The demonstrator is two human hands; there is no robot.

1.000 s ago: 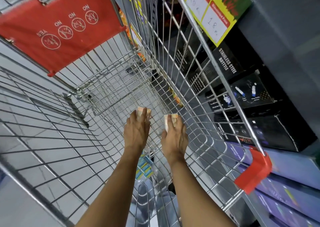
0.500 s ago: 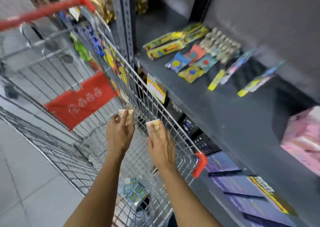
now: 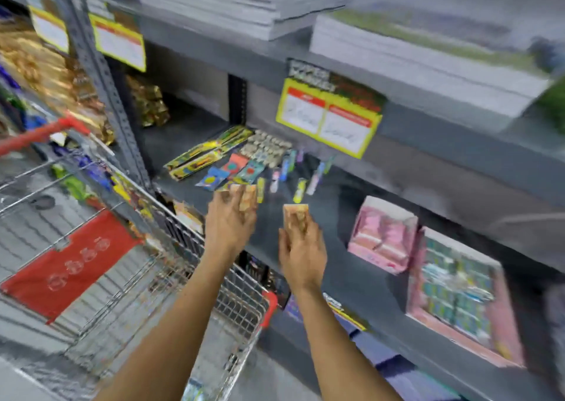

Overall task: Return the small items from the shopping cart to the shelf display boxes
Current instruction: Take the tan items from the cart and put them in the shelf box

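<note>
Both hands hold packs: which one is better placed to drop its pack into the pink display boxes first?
Right hand, probably: its pack is already over the shelf, nearer the pink display boxes; the left hand is farther, beside the cart.

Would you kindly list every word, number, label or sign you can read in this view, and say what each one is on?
No text reads clearly; the frame is motion-blurred.
Yellow price tag on the shelf edge: handwritten figures, too blurred to read.
Two yellow tags at upper left: blurred, unreadable.
Red cart flap: only round symbols show, no legible words.
Pink display boxes: print unreadable.
Small packs in the left hand and right hand: no readable print.
</note>
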